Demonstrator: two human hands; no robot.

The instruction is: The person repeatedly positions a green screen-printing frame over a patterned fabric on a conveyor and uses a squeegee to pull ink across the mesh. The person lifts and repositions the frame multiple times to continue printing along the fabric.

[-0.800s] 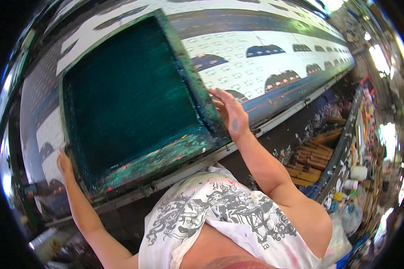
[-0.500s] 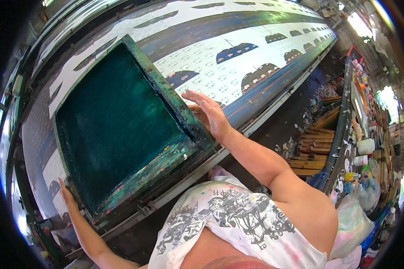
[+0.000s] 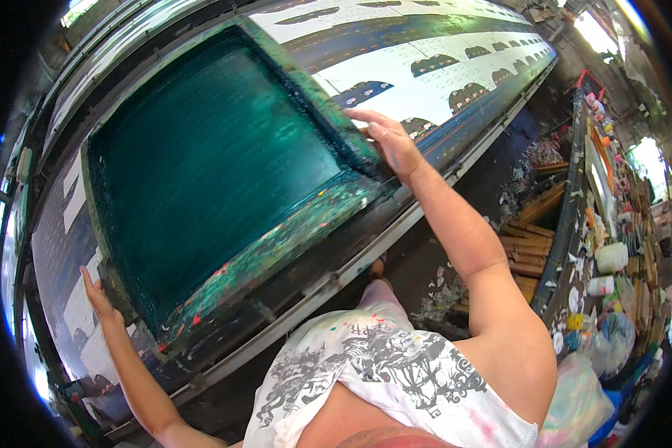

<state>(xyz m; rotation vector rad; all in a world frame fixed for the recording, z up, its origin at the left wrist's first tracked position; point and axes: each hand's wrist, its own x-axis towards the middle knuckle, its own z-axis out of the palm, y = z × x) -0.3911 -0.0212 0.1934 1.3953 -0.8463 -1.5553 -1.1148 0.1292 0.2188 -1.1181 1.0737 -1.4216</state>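
Shirt (image 3: 381, 366), white with dark line drawings and small colour smears, lies on the near side of the frame (image 3: 276, 257), bare arms reaching from it to the frame's left and right. A foot (image 3: 378, 267) shows just below the frame's near edge. The left hand (image 3: 103, 302) is at the frame's left side, near the lower corner, fingers fairly straight and pointing up; I cannot tell whether it grips. The right hand (image 3: 396, 145) is at the frame's right side, fingers stretched out by the outer rim; whether it clasps the frame underneath I cannot tell either. Between the hands, the frame sits aslant over the worktop (image 3: 455, 142), around a broad dark-green panel (image 3: 209, 164), its near rim blotched with green, red and white; whether it rests or is lifted does not show. A pale rail (image 3: 328, 287) runs past the frame's near side. To the right of the frame and well apart are plastic bags (image 3: 575, 403), then stacked wood (image 3: 526, 254) and a white tub (image 3: 611, 257). Beyond the frame and to its right, white sheets (image 3: 411, 93) with rows of dark, rounded motifs (image 3: 468, 97) stretch away along the worktop.
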